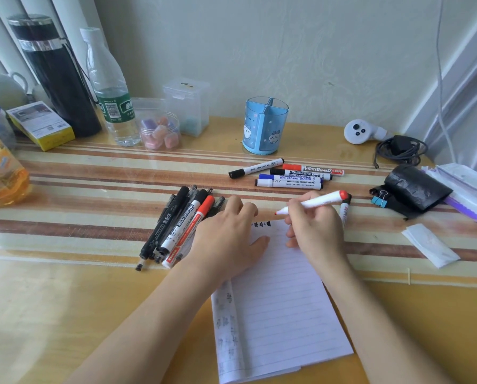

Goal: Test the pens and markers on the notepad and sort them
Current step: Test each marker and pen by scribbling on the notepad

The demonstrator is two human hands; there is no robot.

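Note:
A lined notepad (281, 306) lies on the desk in front of me, with a few dark scribbles at its top edge. My left hand (226, 234) rests flat on its upper left corner, fingers spread. My right hand (315, 225) grips an uncapped red whiteboard marker (315, 202), its tip pointing left just above the pad's top. A pile of several black pens and markers (176, 225) lies left of the pad. Several whiteboard markers (290, 174) lie in a group behind it. One more marker (344, 212) lies partly hidden behind my right hand.
A blue divided pen holder (265, 126) stands at the back. Bottles, a black flask (57, 76) and small plastic boxes line the back left. A black pouch (417, 187) with a binder clip, a cable, a white device and folded paper (428, 245) sit on the right.

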